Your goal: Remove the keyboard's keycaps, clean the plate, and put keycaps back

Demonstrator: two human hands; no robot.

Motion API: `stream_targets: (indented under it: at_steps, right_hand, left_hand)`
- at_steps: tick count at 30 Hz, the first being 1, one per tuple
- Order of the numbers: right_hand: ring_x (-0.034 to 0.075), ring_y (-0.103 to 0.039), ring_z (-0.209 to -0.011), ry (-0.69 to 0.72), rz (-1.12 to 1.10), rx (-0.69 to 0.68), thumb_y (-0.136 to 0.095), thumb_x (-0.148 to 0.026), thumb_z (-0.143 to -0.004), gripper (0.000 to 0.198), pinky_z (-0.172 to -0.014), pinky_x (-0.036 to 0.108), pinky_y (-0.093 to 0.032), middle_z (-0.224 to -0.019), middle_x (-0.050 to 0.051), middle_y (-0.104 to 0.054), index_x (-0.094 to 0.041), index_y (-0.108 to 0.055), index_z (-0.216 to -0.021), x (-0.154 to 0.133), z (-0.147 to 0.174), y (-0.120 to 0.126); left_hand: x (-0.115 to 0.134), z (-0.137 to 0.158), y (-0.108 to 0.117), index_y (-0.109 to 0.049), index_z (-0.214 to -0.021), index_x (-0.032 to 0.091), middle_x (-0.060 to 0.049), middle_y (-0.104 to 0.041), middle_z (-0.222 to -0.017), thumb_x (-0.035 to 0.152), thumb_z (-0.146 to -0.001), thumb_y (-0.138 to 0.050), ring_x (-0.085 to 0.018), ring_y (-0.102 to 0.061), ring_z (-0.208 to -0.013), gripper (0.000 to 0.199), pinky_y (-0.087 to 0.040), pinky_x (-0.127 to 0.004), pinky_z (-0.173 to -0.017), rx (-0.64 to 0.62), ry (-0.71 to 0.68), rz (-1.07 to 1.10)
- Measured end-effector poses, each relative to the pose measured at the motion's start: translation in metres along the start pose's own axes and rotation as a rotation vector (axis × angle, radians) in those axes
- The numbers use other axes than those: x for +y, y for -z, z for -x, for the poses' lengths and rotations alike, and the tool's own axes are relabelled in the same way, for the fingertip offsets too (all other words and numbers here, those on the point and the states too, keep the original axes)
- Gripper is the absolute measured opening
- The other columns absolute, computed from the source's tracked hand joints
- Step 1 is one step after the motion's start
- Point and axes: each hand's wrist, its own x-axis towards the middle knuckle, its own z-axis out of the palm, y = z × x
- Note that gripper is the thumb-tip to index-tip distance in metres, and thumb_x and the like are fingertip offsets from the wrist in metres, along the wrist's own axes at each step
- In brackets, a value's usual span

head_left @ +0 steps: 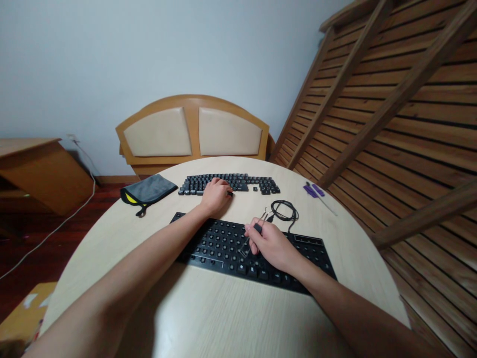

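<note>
On the round pale table (208,308), black keyboard (219,247) lies right in front of me, slightly angled, mostly stripped to bare switches; a few keys (252,272) sit along its near edge. Loose keys (196,185) are laid out in rows behind it, roughly in keyboard order, one small key (255,189) standing apart near the right block. My hands are apart. Right hand (266,241) is over the middle of the keyboard, fingers closed around a wire puller (264,215), wire poking out at both ends of the grip. Left hand (216,196) is at the front of the loose rows, fingers curled at a dark key (230,194); can't tell if it's pinched or just touched. Cable (294,219) is coiled just behind the keyboard, right of my right hand. Grey cloth (152,188) with yellow lining lies left of the loose keys. Purple item (310,190) with a thin rod (328,205) is near the table's far right edge.
</note>
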Motion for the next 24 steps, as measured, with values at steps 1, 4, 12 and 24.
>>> stream_targets:
  at_steps: [1,4,12,24]
  right_hand:
    - [0.013,-0.059,-0.052,-0.005,0.007,-0.002,-0.045,-0.039,-0.100,0.030,-0.063,0.026,-0.044,-0.052,-0.005,-0.059,-0.022,-0.051,-0.076,-0.0004,0.0001,-0.0002]
    - [0.014,-0.059,-0.051,-0.023,0.001,-0.015,-0.046,-0.040,-0.100,0.030,-0.063,0.026,-0.044,-0.052,-0.005,-0.060,-0.022,-0.052,-0.077,-0.0020,0.0003,-0.0008]
    - [0.014,-0.060,-0.052,-0.029,-0.002,-0.027,-0.046,-0.039,-0.100,0.029,-0.064,0.027,-0.045,-0.052,-0.004,-0.060,-0.022,-0.052,-0.076,-0.0041,0.0004,-0.0001]
    - [0.014,-0.059,-0.052,-0.026,-0.005,-0.032,-0.048,-0.039,-0.099,0.029,-0.064,0.026,-0.045,-0.052,-0.005,-0.060,-0.022,-0.052,-0.076,-0.0055,-0.0001,-0.0008]
  left_hand:
    - [-0.0003,-0.0003,-0.0013,-0.079,-0.103,0.022,-0.008,-0.071,-0.117,0.018,-0.085,-0.064,-0.032,-0.051,-0.116,0.024,-0.044,-0.045,-0.100,0.001,0.007,-0.005]
    - [-0.0006,-0.0004,-0.0027,-0.079,-0.103,0.022,-0.008,-0.070,-0.118,0.018,-0.085,-0.061,-0.033,-0.049,-0.119,0.025,-0.043,-0.047,-0.101,0.005,0.024,-0.014]
    - [-0.0012,0.0012,-0.0031,-0.077,-0.105,0.021,-0.011,-0.068,-0.121,0.019,-0.085,-0.062,-0.034,-0.048,-0.121,0.025,-0.043,-0.048,-0.101,0.014,0.052,-0.014]
    - [-0.0001,0.0014,-0.0036,-0.075,-0.103,0.016,-0.014,-0.066,-0.121,0.015,-0.083,-0.063,-0.035,-0.047,-0.122,0.023,-0.040,-0.049,-0.103,0.035,0.075,0.060]
